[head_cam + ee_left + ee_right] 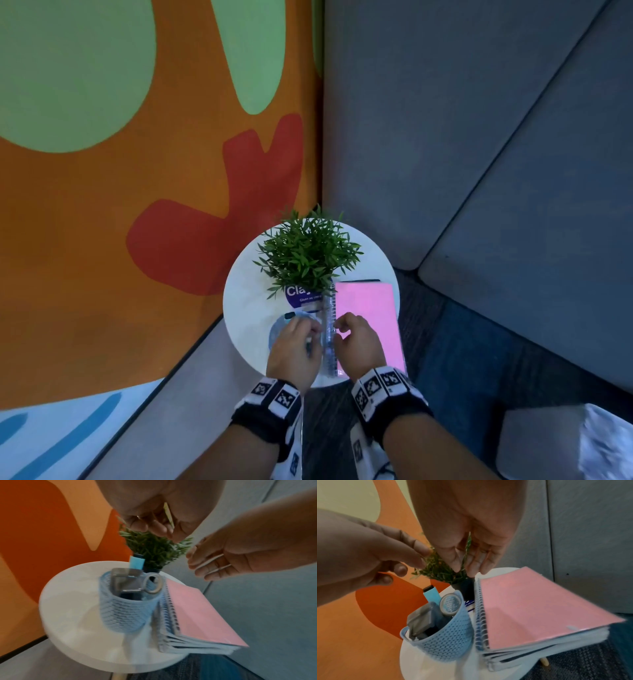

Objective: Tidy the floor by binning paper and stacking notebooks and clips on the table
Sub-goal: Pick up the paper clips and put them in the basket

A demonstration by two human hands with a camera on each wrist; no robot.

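Note:
A stack of spiral notebooks with a pink cover (370, 308) (197, 612) (530, 608) lies on the right side of the round white table (246, 301). A blue mesh cup (125, 612) (447, 641) stands against the spirals. It holds metal clips (126, 581), a tape roll (450, 605) and a light blue marker (432, 594). My left hand (294, 346) (385, 555) hovers over the cup with loosely curled fingers and nothing visible in them. My right hand (356, 337) (471, 555) hangs relaxed just above the notebooks' spiral edge, holding nothing.
A potted green plant (308, 253) stands at the back of the table with a purple label under it. An orange patterned wall (102, 205) is on the left, a grey sofa (513, 205) on the right. Dark carpet (462, 359) lies below. A white object (565, 445) sits at the bottom right.

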